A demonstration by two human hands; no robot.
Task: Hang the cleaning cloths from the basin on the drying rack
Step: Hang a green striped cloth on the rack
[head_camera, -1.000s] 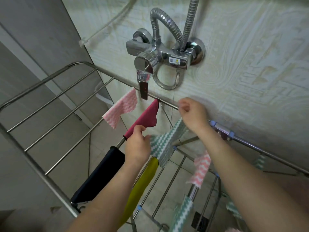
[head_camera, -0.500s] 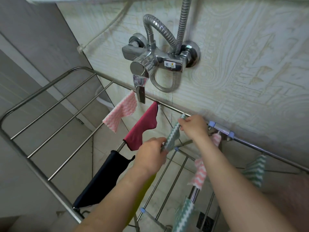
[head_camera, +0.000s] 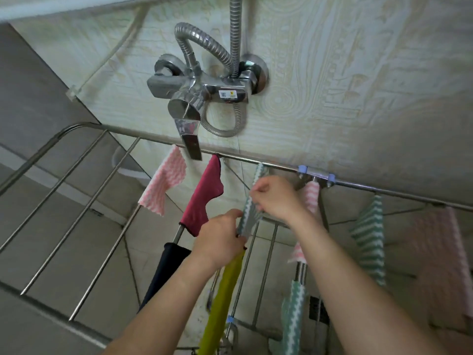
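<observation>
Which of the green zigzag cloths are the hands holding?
The green zigzag cloth beside the dark red cloth: the left hand and right hand both pinch it. The right green cloth and the bottom green cloth hang untouched.

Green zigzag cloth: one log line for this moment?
green zigzag cloth: over far rail of drying rack | left hand: pinches lower end | right hand: pinches middle

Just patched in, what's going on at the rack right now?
A person is hanging a green-and-white zigzag-striped cloth on the far rail of the steel-tube drying rack. The right hand pinches it partway up; the left hand grips its lower end. A pink-and-white striped cloth, a maroon cloth, a navy cloth and a yellow-green cloth already hang on the rack. No basin is in view.
</observation>
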